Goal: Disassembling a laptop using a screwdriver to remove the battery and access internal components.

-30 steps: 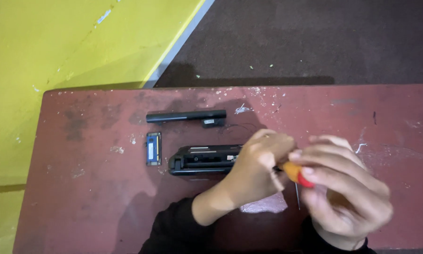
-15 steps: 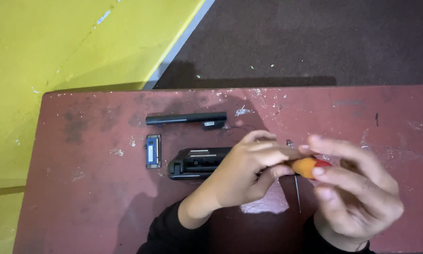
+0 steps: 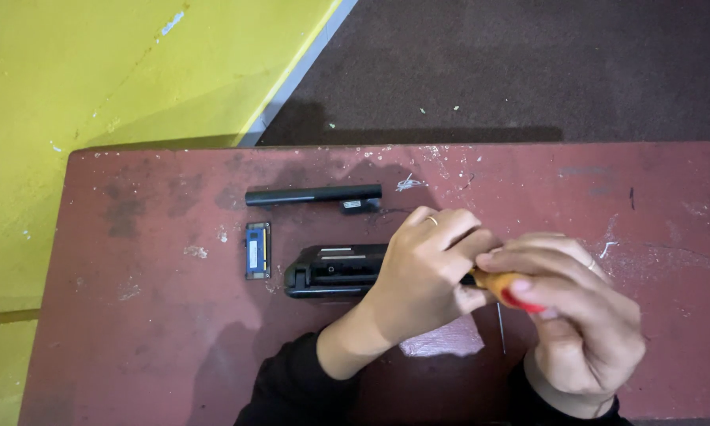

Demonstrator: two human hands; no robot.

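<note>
My left hand (image 3: 424,272) lies over the right end of a black oblong device (image 3: 333,270) on the dark red table (image 3: 134,315), fingers curled and touching a screwdriver's handle. That orange and red handle (image 3: 503,289) sits in my right hand (image 3: 576,315), whose fingers are closed round it. The tool's tip is hidden beneath my left hand. A thin metal rod (image 3: 500,327) lies on the table just under the handle.
A long black bar (image 3: 312,195) lies behind the device, a small dark part (image 3: 360,205) at its right end. A small blue rectangular module (image 3: 257,250) rests to the device's left. A pale scuffed patch (image 3: 448,341) marks the table near my wrists. Yellow floor lies left.
Both hands have shifted slightly; my right hand has drawn closer to my left and the handle has turned more level. The device and loose parts have not moved.
</note>
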